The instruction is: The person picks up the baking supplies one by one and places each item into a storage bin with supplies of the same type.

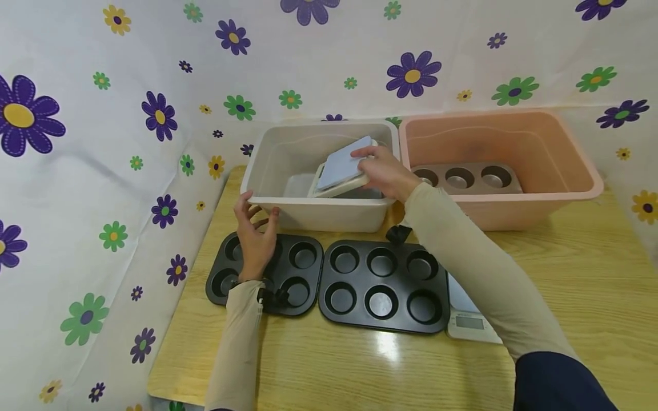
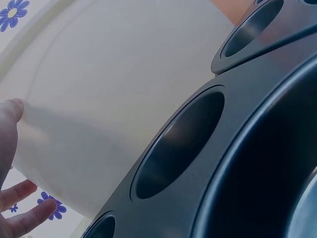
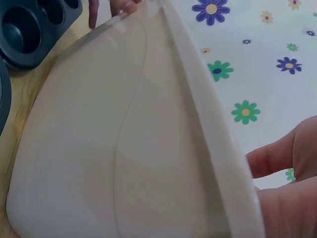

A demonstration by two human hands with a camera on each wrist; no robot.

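Observation:
My right hand point(image 1: 382, 171) reaches into the white bin point(image 1: 329, 216) and grips a kitchen scale point(image 1: 345, 165) with a pale blue top, tilted, its left end lower. Part of another pale, flat edge shows just beneath that scale. At the bin's front left corner my left hand point(image 1: 255, 240) holds on, with a finger over the rim and the thumb on the front wall. The left wrist view shows that thumb point(image 2: 12, 110) against the bin, with two fingers spread past its side. In the right wrist view, the bin wall hides what the right hand point(image 3: 292, 168) holds.
Two black muffin pans point(image 1: 382, 285) lie side by side before the white bin. A second kitchen scale point(image 1: 470, 322) lies right of them, partly under my right forearm. The pink bin point(image 1: 545, 211) stands to the right, with a brownish muffin pan point(image 1: 478, 177) inside.

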